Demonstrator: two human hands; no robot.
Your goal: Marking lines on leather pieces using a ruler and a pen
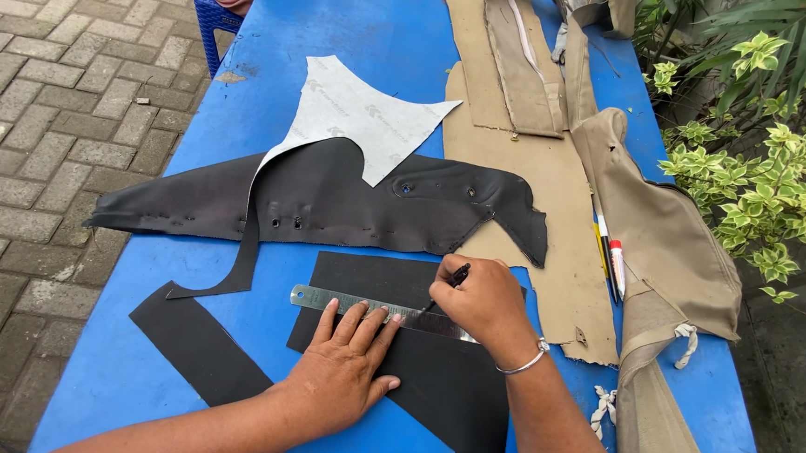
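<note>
Out in the open here: a blue table [382,32] on grey paving [32,109], leafy plants [772,167] along the right edge, tan fabric pieces [549,180] and a worn black piece [346,202] laid across it. Near the front lies a black sheet [431,374], and on it a steel ruler [333,299], long axis running from upper left down to lower right. The left hand [342,365] is spread flat, fingers pinning the ruler. The right hand [484,296] is curled tight on a black pen [453,279], tip at the ruler's edge.
</note>
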